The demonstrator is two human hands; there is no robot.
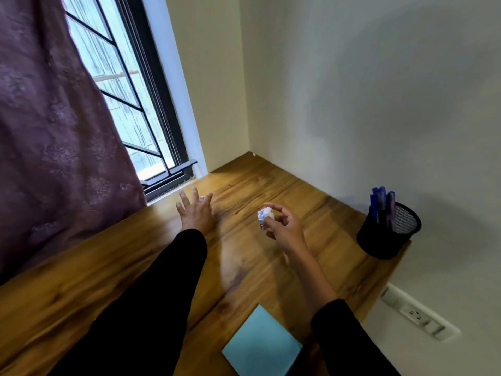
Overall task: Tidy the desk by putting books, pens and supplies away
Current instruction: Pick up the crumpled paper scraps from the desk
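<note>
My right hand pinches a small crumpled ball of white paper above the middle of the wooden desk. With its fingers spread, my left hand reaches out over the desk towards the window side; a small pale thing shows between its fingertips, too hidden to name. A black mesh pen holder with several blue pens stands at the desk's right edge by the wall. At the near edge lies a light blue book.
A purple curtain hangs at the left beside the barred window. White walls close the desk's far corner and right side. A socket strip sits on the wall below the desk at right.
</note>
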